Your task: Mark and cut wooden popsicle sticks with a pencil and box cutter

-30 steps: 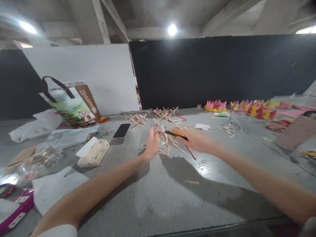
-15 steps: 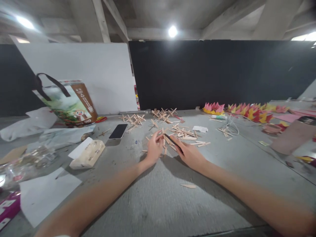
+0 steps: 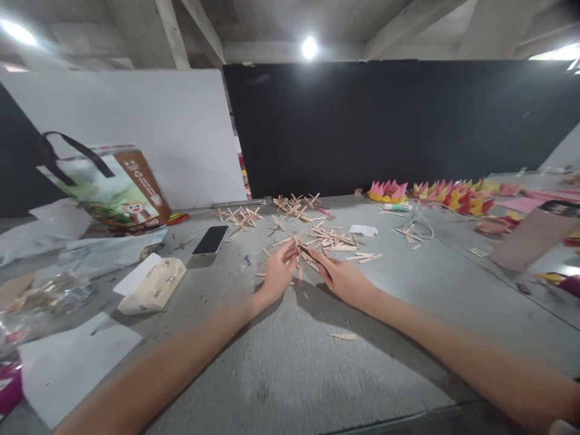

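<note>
Both hands down at the near edge of the sticks [image 3: 333, 241] scattered mid-table [image 3: 290, 362]. Left hand [image 3: 277, 275] pinching one stick [image 3: 283, 242] between thumb and fingers. Right hand [image 3: 342, 279] closed around a dark tool [image 3: 309, 252], tip against the same cluster. Phone [image 3: 211, 240] off left, paper flowers [image 3: 446, 196] far right.

Dark phone [image 3: 211, 240] beside printed bag [image 3: 115, 190], tissue pack [image 3: 153, 285], paper flowers [image 3: 444, 194] along the table's [image 3: 290, 368] far edge.
</note>
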